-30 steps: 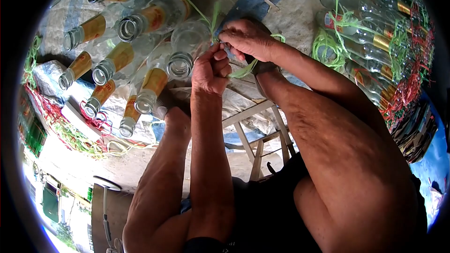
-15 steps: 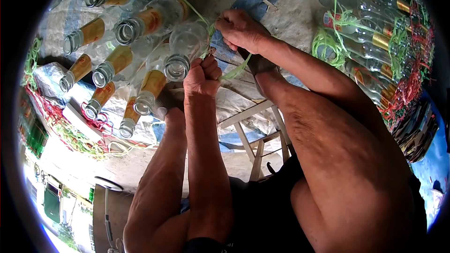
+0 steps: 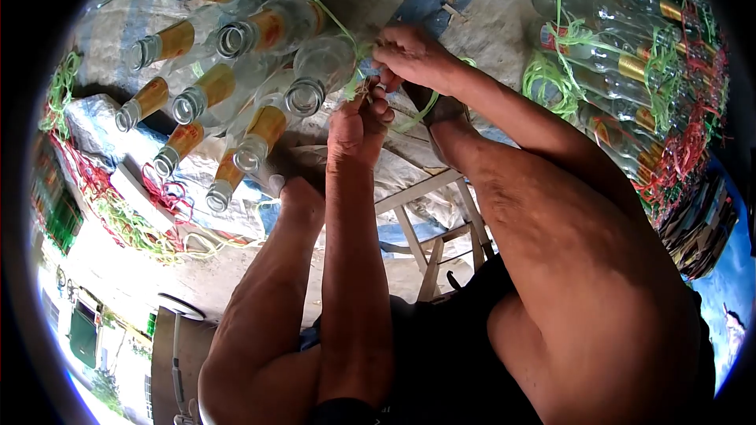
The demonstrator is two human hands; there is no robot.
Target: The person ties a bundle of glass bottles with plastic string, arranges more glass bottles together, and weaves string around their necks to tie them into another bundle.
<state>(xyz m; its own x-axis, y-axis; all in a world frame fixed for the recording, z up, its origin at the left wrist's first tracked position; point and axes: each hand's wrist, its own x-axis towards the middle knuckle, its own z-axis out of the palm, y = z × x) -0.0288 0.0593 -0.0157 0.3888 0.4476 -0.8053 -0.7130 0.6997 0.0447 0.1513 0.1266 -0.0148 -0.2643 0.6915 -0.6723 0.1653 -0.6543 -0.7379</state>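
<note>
Green plastic twine (image 3: 337,22) runs along the right side of a group of clear glass bottles (image 3: 268,30) with orange-yellow labels, their necks pointing toward me. My left hand (image 3: 360,124) pinches the twine just right of the nearest bottle mouth. Close above it, my right hand (image 3: 412,55) has its fingers closed on the twine too, and the two hands nearly touch. A loose tail of twine (image 3: 417,116) hangs to the right of my left hand. The fingertips partly hide the spot where the strands meet.
More bottles (image 3: 602,47) tied with green and red twine lie at the right, beside a green coil (image 3: 549,83). A wooden stool frame (image 3: 421,189) stands between my legs. Red and green twine (image 3: 130,216) lies at the left, near a white block (image 3: 142,195).
Half a second ago my hands were farther apart; they have come together at the twine, my left hand moving up and right. The bottles have shifted slightly in view.
</note>
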